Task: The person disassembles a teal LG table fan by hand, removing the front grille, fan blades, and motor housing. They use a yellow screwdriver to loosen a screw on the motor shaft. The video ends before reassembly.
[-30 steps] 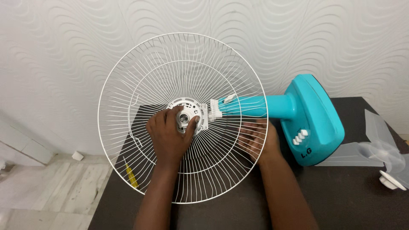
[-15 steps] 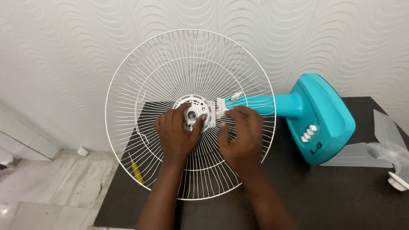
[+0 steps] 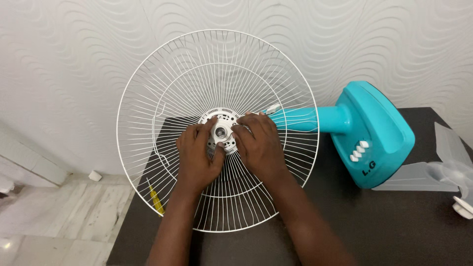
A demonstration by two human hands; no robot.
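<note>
On round wire guard (image 3: 217,74), hands (image 3: 197,155) (image 3: 261,145), plastic hub (image 3: 220,132)

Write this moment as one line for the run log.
left hand: on hub | right hand: on hub | guard: on fan | fan: lying on table

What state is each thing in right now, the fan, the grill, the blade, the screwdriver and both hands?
Teal fan: lying on its side on the dark table, front grill and blade off.
White rear grill: seated on the fan's hub.
Centre nut: on the hub, between the fingers of both hands.
Left hand: gripping the nut.
Right hand: gripping the nut.
Clear blade: detached, lying on the table.
Yellow screwdriver: lying untouched under the grill.
</note>
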